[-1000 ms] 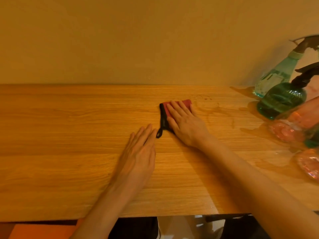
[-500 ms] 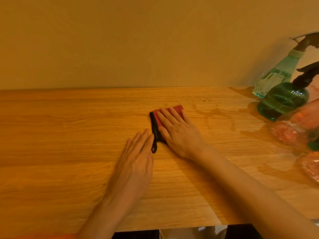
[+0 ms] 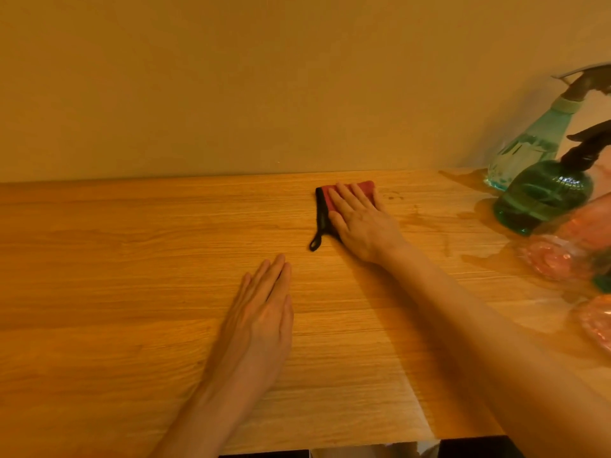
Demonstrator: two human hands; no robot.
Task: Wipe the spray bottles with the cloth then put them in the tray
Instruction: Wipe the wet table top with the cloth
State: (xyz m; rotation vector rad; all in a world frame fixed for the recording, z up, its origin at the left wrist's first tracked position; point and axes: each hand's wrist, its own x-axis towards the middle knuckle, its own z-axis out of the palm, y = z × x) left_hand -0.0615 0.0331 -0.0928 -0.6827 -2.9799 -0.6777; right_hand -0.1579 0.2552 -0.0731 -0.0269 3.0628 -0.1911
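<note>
Matt wood-grain table [image 3: 132, 292] — soft cloth [image 3: 365, 186] — glossy translucent plastic spray bottles [image 3: 542, 196].

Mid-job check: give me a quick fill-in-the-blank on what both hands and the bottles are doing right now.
1. The right hand lies flat on the red ____.
2. The left hand rests palm down on the bare ____.
3. The dark green spray bottle stands to the ____ of the right hand.

Missing words: cloth; table; right
</note>
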